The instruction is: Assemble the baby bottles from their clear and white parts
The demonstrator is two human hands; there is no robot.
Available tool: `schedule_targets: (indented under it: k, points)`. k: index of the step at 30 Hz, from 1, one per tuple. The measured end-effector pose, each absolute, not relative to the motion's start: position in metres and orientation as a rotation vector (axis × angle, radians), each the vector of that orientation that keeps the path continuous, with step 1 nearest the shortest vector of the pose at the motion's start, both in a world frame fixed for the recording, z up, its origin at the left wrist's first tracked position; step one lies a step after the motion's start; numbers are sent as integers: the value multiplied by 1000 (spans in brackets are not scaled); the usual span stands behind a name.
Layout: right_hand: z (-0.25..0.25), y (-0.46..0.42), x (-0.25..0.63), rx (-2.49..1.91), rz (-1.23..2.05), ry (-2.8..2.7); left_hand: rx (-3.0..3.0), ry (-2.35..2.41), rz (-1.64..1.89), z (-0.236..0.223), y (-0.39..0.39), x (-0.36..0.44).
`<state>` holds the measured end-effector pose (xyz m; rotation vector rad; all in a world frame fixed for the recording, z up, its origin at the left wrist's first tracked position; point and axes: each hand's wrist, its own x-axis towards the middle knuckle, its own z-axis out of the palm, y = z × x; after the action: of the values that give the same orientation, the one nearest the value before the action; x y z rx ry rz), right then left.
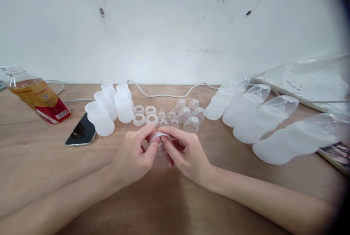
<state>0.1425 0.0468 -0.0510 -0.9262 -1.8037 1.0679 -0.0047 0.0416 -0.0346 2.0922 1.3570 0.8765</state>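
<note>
Both hands meet over the middle of the table, pinching a white bottle collar ring [156, 135] together with a clear silicone nipple [161, 148]. My left hand [134, 153] grips its left side with thumb and fingers. From the right, my right hand [188, 152] presses its thumb inside the ring, its fingers curled around the outside. How far the nipple sits in the ring is hidden by the fingers. Just beyond are several loose collar rings [139, 120], several clear nipples [172, 114] and several clear dome caps [191, 125].
Several open white bottle bodies [100, 118] stand left of the rings, beside a phone [81, 131] and a drink bottle [43, 98]. Several capped baby bottles [273, 147] line the right. A cable [164, 96] runs along the wall; plastic bags [308, 78] lie back right.
</note>
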Motion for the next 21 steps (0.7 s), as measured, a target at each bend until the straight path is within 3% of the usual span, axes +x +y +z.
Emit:
schedule_targets:
  k: [3, 9, 13, 17, 19, 21]
  points:
    - [-56, 48, 142, -977, 1148, -1782, 2082, 1386, 852, -39, 45, -6]
    - [-59, 53, 142, -886, 1637, -1471, 2420, 1583, 719, -42, 52, -17]
    - [-59, 56, 141, -841, 1895, -1101, 2730, 1472, 725, -40, 52, -19]
    - [-58, 56, 147, -729, 2046, -1110, 2816, 1321, 682, -31, 42, -27]
    - [-56, 56, 152, -729, 2050, -1115, 2806, 1346, 875, -25, 35, -40]
    - [-55, 56, 155, -774, 2034, -1088, 2631, 1625, 1282, -23, 33, -58]
